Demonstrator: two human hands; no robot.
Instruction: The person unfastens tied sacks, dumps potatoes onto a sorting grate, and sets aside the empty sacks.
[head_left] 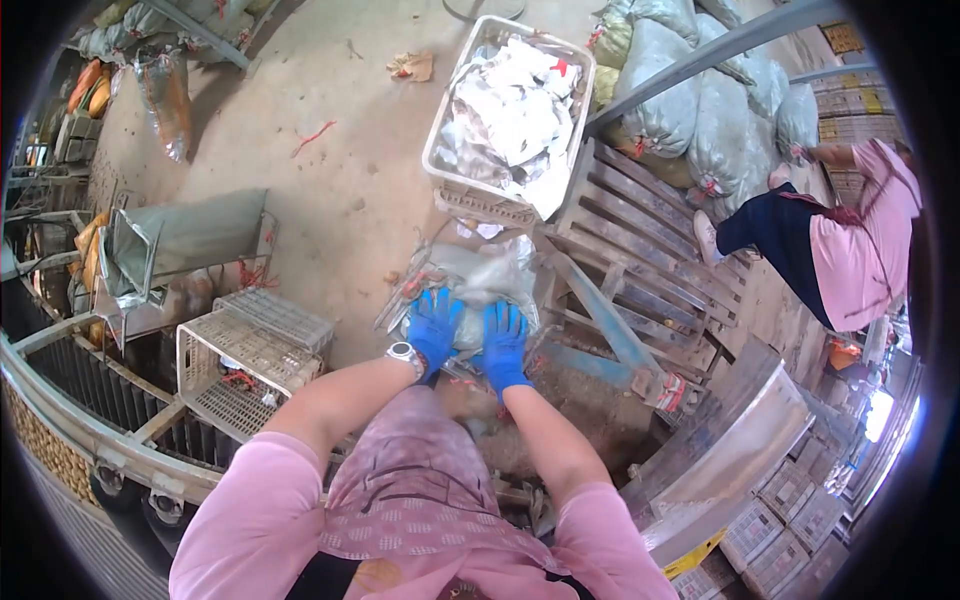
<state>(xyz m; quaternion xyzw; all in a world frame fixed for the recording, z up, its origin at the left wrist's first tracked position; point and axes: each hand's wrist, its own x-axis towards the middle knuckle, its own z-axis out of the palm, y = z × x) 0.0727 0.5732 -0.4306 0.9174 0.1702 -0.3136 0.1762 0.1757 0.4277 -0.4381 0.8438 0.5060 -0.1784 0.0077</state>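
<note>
Both my hands wear blue gloves and are stretched out in front of my body. My left hand (pixel 434 328) lies with fingers spread on a greyish plastic sack (pixel 470 268), and a watch (pixel 402 351) sits on that wrist. On the same sack, a little to the right, my right hand (pixel 504 343) rests with its fingers apart. The sack looks crumpled; what is under it is hidden. Just beyond it stands a white plastic crate (pixel 440 185) heaped with white crumpled sheets (pixel 510 105).
Left stand a plastic crate on its side (pixel 250 360) and a sack on a metal frame (pixel 200 235). To the right are wooden pallets (pixel 650 230), a blue metal bar (pixel 605 310) and full sacks (pixel 655 95). A person in pink (pixel 850 260) bends beside the sacks.
</note>
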